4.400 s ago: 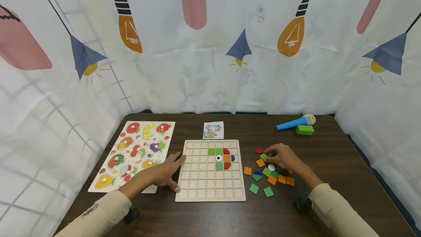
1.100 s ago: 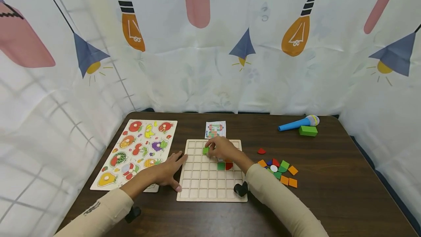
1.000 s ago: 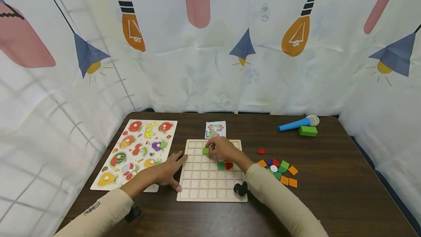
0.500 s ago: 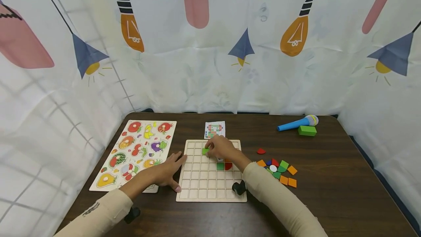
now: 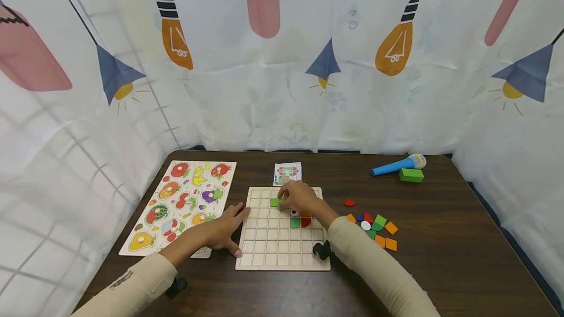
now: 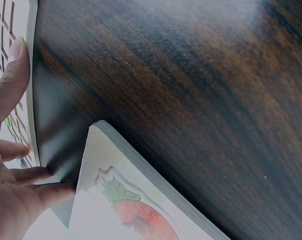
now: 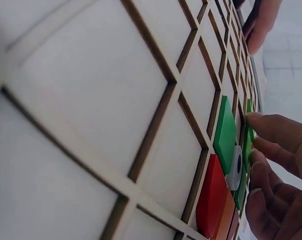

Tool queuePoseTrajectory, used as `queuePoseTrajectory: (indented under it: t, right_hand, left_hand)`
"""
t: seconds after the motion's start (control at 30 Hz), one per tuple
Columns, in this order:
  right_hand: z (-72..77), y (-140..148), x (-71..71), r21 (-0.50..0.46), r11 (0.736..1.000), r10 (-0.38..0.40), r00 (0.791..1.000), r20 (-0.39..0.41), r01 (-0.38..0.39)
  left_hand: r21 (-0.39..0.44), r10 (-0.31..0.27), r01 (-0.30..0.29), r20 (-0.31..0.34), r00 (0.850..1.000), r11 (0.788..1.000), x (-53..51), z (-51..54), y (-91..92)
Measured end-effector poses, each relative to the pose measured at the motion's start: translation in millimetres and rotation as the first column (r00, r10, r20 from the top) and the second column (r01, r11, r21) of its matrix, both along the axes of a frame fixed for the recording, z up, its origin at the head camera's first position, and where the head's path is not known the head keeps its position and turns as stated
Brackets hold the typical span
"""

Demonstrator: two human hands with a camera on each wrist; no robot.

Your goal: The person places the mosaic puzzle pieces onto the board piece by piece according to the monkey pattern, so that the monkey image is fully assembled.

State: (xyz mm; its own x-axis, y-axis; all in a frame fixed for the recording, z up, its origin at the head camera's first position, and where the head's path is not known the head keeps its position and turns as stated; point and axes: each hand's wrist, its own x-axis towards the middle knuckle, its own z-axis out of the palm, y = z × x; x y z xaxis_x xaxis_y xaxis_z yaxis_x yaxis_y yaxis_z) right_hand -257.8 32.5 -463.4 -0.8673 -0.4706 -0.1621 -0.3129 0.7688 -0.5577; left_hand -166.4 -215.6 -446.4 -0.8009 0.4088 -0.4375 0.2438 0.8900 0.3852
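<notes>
My left hand [image 5: 222,229] lies with fingers spread at the left edge of the wooden grid board [image 5: 260,246], thumb on its near corner. In the left wrist view that thumb [image 6: 13,75] rests on the board's rim. Over the board's upper part, my right hand [image 5: 299,197] has its fingertips at a green square tile [image 5: 274,202]. The right wrist view shows thumb and finger pinching at a green tile [image 7: 247,145]. Beside it are an eye tile [image 7: 234,167], another green tile [image 7: 224,132] and a red curved tile [image 7: 210,200]. My right hand hides part of this group.
A pattern card [image 5: 288,173] lies behind the board. On the left is a fruit puzzle board [image 5: 152,231]. Loose tiles, including an orange tile [image 5: 390,244] and a red tile [image 5: 349,202], lie to the right. Behind them are a blue toy microphone [image 5: 396,164] and a green block [image 5: 411,175].
My right hand has moved from the loose tiles to the board with a green tile. In the last half second it shifts slightly right, showing more of that tile. The left hand stays put.
</notes>
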Motion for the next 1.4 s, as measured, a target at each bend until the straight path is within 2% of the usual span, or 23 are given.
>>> queuePoseTrajectory:
  t: [0.6,0.83,1.0,1.17,1.4]
  right_hand:
    - [-1.9,-1.6,-0.9,-0.010,1.000,0.018,1.000,-0.022,-0.018]
    - [3.2,6.2,-0.7,-0.031,0.999,0.026,0.999,-0.045,-0.027]
    - [1.7,24.7,-6.6,-0.040,0.998,0.047,0.996,-0.080,-0.051]
    - [2.0,55.3,-9.9,-0.058,0.996,0.066,0.996,-0.062,-0.070]
    - [1.7,97.7,-5.0,-0.038,0.997,0.070,0.997,-0.035,-0.072]
  left_hand:
    - [0.003,0.001,-0.001,-0.001,1.000,1.000,0.6,2.8,1.9]
    - [0.006,-0.006,0.006,-0.009,1.000,1.000,0.7,1.9,0.6]
    - [0.007,-0.003,0.003,-0.011,1.000,1.000,1.3,2.8,0.3]
    - [0.020,-0.008,0.008,-0.012,1.000,1.000,1.0,2.2,-0.2]
    - [0.020,-0.018,0.019,-0.015,1.000,1.000,2.3,1.7,-2.1]
